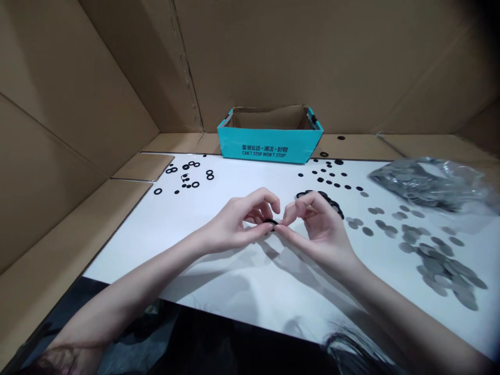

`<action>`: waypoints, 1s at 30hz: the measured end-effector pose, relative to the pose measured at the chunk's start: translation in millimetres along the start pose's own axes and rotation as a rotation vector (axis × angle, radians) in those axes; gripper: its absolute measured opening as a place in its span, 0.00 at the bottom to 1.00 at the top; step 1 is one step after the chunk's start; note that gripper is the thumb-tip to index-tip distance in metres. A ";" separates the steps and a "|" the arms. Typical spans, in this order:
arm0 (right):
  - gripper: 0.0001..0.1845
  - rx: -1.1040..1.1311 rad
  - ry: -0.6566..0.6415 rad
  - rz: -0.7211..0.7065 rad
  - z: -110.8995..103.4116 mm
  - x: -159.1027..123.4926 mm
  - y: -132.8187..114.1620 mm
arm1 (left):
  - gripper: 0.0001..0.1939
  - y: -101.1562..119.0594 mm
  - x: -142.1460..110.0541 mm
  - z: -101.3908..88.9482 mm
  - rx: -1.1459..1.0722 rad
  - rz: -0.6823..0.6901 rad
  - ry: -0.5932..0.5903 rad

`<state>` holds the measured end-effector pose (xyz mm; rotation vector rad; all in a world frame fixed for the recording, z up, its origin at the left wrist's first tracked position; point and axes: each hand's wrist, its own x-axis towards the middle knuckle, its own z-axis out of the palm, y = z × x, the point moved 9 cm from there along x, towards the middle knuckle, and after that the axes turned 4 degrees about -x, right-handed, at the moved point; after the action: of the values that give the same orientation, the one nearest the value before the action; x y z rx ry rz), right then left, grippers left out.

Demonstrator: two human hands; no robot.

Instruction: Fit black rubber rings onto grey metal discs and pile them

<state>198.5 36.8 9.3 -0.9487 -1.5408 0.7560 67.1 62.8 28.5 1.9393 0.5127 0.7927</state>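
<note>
A small black ring (271, 222) is pinched between the fingertips of both hands, above the middle of the white table (219, 281). My left hand (250, 216) grips its left side with thumb and fingers. On the opposite side, my right hand (312, 219) holds it the same way. Whether anything sits inside the ring is too small to tell. Behind my right hand lies a pile of black rings (332, 203), partly covered by the fingers. Grey translucent discs (441, 265) are spread to the right of my right hand, some overlapping in a heap.
A turquoise open box (269, 143) stands at the back. Loose black rings (196, 184) and small dots lie at the left; black discs (320, 179) are scattered right of the box. A clear plastic bag (422, 182) of grey discs rests at right. Cardboard walls (312, 57) surround the table.
</note>
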 end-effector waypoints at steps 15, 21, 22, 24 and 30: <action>0.13 -0.112 0.008 -0.011 -3.6 5.6 -0.4 | 0.09 -2.1 -0.4 -3.2 0.084 0.026 0.061; 0.15 0.009 0.073 -0.033 -4.1 1.3 -3.9 | 0.08 4.2 2.6 0.1 0.031 0.043 0.027; 0.15 -0.002 0.073 -0.040 -3.7 0.8 -4.6 | 0.08 4.2 2.6 0.8 0.049 0.038 0.012; 0.14 -0.043 0.048 -0.037 -2.1 1.1 -4.1 | 0.09 2.5 2.0 1.1 0.093 0.023 -0.003; 0.13 -0.010 0.000 0.099 -3.9 6.4 10.3 | 0.12 -1.2 0.7 -3.0 0.063 0.045 0.048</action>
<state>203.7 47.2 4.1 -1.0384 -1.5076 0.8188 65.5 65.7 28.7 2.0000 0.5301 0.8630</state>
